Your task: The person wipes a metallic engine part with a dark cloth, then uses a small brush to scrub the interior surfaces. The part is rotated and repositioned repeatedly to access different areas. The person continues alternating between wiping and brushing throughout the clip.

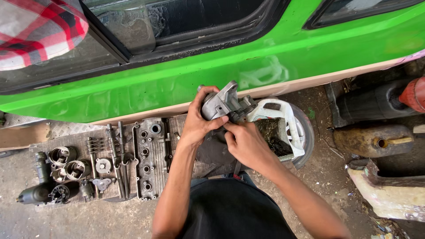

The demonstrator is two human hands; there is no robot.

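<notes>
My left hand (198, 121) grips a grey cast-metal engine part (223, 102) and holds it up in front of a green vehicle body. My right hand (244, 141) is under the part's right side, fingers curled against its lower end; what the fingertips pinch is hidden. Just behind the hands stands a cut-open white plastic container (283, 116) with dark oily liquid inside.
A board on the ground at left carries a cylinder head (150, 157), pistons (62, 155), springs, rods and small parts. A dark starter-like unit (35, 193) lies at far left. Rusty metal pieces (376, 140) and a black canister sit at right. A person's checked sleeve (37, 28) shows top left.
</notes>
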